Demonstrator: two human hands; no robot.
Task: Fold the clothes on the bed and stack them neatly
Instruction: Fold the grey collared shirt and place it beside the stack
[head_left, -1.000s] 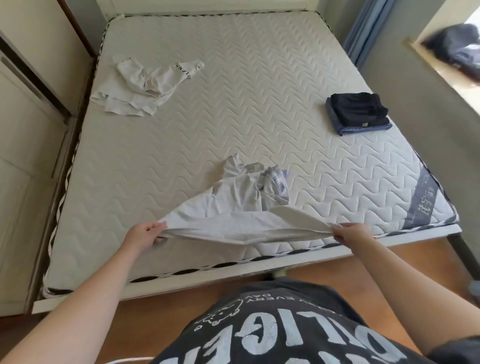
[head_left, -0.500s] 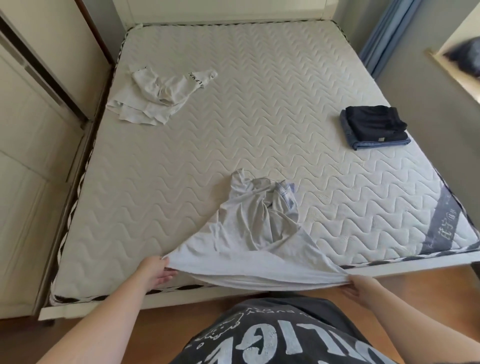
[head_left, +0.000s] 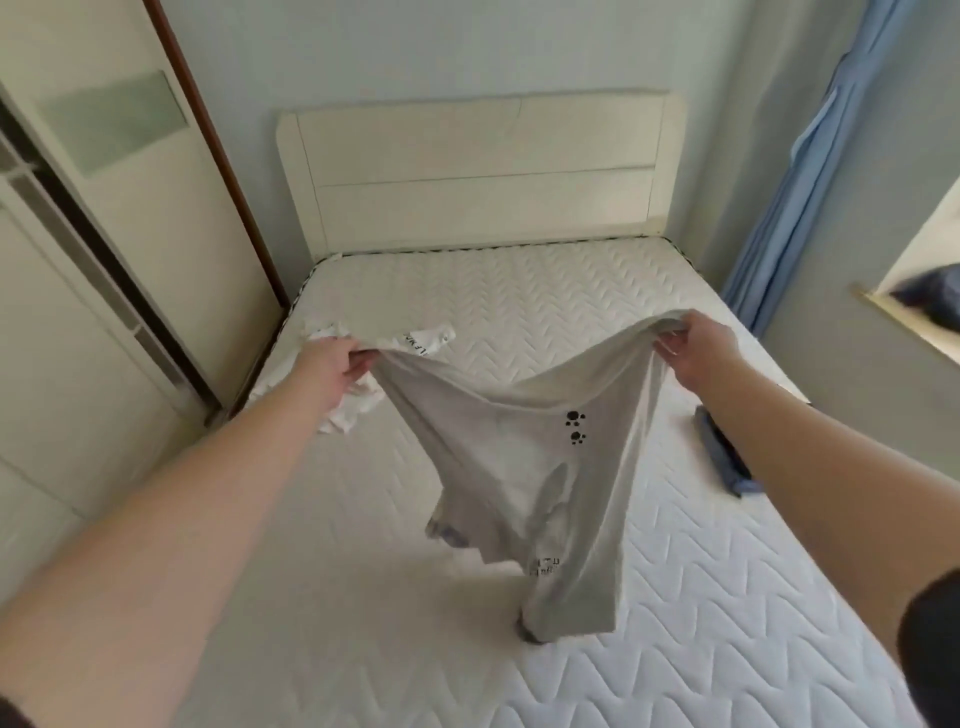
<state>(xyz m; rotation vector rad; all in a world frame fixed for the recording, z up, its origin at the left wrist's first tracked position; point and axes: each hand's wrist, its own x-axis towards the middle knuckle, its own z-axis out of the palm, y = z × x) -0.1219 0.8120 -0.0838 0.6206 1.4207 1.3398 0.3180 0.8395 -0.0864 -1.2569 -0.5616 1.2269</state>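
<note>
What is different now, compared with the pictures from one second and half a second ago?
Both hands, the left hand and the right hand, raised the grey shirt off the mattress; it now hangs in the air between them, and its paw prints show. The grip on its edge is unchanged. The white garment and the dark folded pile stayed in place.

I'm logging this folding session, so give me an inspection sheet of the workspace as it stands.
Surface: white quilted mattress, bare.
Job's things: light grey T-shirt held up, lower end hanging near the mattress; crumpled white garment far left; dark folded stack at right edge.
Clutter: nothing seen.
Grippers: left hand and right hand each grip a T-shirt edge.
Cables: nothing seen.
Surroundings: cream headboard, blue curtain, wardrobe.
</note>
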